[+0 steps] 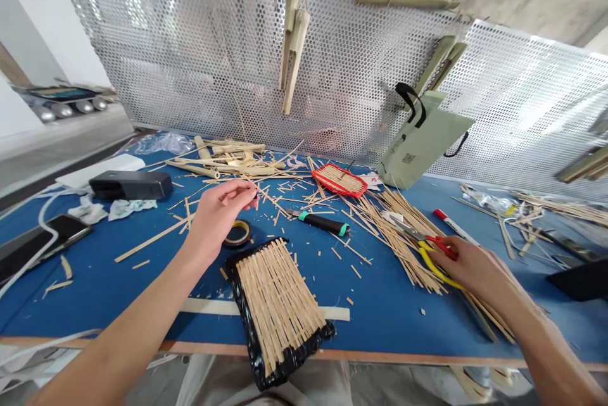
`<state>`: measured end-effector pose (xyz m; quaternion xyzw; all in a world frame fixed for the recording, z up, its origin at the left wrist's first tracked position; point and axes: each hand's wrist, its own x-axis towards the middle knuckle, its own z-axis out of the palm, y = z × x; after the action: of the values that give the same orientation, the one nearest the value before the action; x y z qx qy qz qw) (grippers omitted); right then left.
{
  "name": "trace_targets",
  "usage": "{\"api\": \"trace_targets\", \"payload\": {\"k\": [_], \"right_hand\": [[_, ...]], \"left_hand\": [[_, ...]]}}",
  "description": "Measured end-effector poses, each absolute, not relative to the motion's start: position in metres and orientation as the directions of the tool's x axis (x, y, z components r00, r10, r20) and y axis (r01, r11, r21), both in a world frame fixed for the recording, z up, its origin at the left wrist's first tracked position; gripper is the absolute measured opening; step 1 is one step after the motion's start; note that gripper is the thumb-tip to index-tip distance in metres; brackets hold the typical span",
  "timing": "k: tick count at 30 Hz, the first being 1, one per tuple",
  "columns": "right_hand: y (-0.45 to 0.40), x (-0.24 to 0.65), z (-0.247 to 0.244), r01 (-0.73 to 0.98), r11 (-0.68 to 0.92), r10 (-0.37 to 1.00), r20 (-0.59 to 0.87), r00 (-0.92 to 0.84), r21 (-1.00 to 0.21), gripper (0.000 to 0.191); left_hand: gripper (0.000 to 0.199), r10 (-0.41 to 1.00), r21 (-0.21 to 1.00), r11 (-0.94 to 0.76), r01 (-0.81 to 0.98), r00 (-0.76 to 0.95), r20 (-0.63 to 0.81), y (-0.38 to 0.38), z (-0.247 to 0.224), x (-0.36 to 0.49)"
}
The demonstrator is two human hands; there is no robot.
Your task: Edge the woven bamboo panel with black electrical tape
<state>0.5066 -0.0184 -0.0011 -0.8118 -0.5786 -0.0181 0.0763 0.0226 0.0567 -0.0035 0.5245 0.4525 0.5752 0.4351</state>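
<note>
- The person's left hand (218, 216) hovers above the middle of the blue-topped desk (380, 311), its thumb and fingertips pinched narrowly together. Anything between them is too small to make out.
- The right hand (475, 273) grips, toward the desk's right side, a pair of steel scissors with red and yellow loop handles (427, 247). The blades point toward the far left corner, over the strips.
- A loose pile of thin, pale bamboo strips (394, 235) lies under and beyond the scissors, and short offcuts are scattered across the desk.
- A rectangular mat of parallel bamboo strips on black tape (273, 298) sits at the front edge, its near end overhanging. It lies across a long, flat, pale bamboo slat (209, 306).
- A small roll of tan-and-black tape (237, 233) lies just below the left hand, beside the mat.
- A black-handled craft knife with a green band (323, 223) lies near the middle of the desk.
- A small bamboo panel with a red frame (339, 179) sits toward the far edge.
- A white marker with a red cap (451, 225) lies just beyond the right hand.
- A black smartphone (42, 244) and a black rectangular box (130, 184) lie along the left edge.
- A pale green bag (418, 146) leans against a perforated metal screen (332, 76) at the far edge.
</note>
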Motion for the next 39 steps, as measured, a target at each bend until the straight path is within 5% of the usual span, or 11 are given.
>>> {"api": "trace_targets", "payload": {"k": [3, 6, 8, 11, 13, 15, 21, 26, 31, 34, 39], "right_hand": [[-0.018, 0.503, -0.004, 0.955, -0.280, 0.945, 0.149, 0.292, -0.100, 0.021], [-0.016, 0.461, 0.013, 0.961, -0.210, 0.901, 0.345, 0.262, -0.182, 0.023], [-0.017, 0.414, 0.028, 0.880, -0.038, 0.920, 0.328, 0.216, -0.474, 0.032], [-0.020, 0.334, 0.046, 0.453, 0.030, 0.987, -0.046, -0.157, -0.891, 0.046], [-0.020, 0.292, 0.051, 0.246, -0.036, 0.919, -0.129, -0.372, -0.968, 0.046], [-0.017, 0.265, 0.053, 0.129, -0.081, 0.865, -0.134, -0.483, -0.988, 0.042], [-0.006, 0.247, 0.049, 0.143, 0.012, 0.820, -0.072, -0.568, -0.990, 0.026], [-0.009, 0.249, 0.052, 0.190, 0.274, 0.867, 0.157, -0.474, -0.943, 0.020], [-0.005, 0.263, 0.058, 0.307, 0.513, 0.859, 0.483, -0.173, -0.802, 0.015], [0.010, 0.270, 0.043, 0.287, 0.452, 0.892, 0.422, -0.163, -0.845, 0.008], [0.029, 0.262, -0.011, 0.384, 0.301, 0.929, 0.177, -0.326, -0.873, 0.045]], "left_hand": [[0.021, 0.963, 0.961, -0.269, 0.055, 0.042, 0.267, 0.052, -0.002, 0.025], [0.025, 0.889, 0.873, -0.452, 0.182, 0.177, 0.423, 0.043, -0.002, 0.027], [0.033, 0.731, 0.671, -0.682, 0.292, 0.244, 0.637, 0.037, -0.002, 0.027], [0.047, 0.331, 0.199, -0.889, 0.412, 0.281, 0.901, 0.030, -0.004, 0.024], [0.049, 0.155, 0.006, -0.887, 0.461, 0.287, 0.945, 0.028, -0.006, 0.023], [0.049, 0.106, -0.058, -0.882, 0.468, 0.316, 0.943, 0.028, -0.007, 0.023], [0.052, 0.146, -0.041, -0.895, 0.443, 0.380, 0.914, 0.030, -0.008, 0.028], [0.045, 0.190, -0.067, -0.867, 0.493, 0.452, 0.871, 0.032, -0.005, 0.022], [0.023, 0.625, 0.083, -0.667, 0.740, 0.495, 0.604, 0.030, -0.012, 0.024], [0.027, 0.811, 0.006, -0.501, 0.866, 0.467, 0.354, 0.024, -0.022, 0.037], [0.044, 0.845, -0.125, -0.488, 0.864, 0.503, 0.183, 0.015, -0.028, 0.054]]}}
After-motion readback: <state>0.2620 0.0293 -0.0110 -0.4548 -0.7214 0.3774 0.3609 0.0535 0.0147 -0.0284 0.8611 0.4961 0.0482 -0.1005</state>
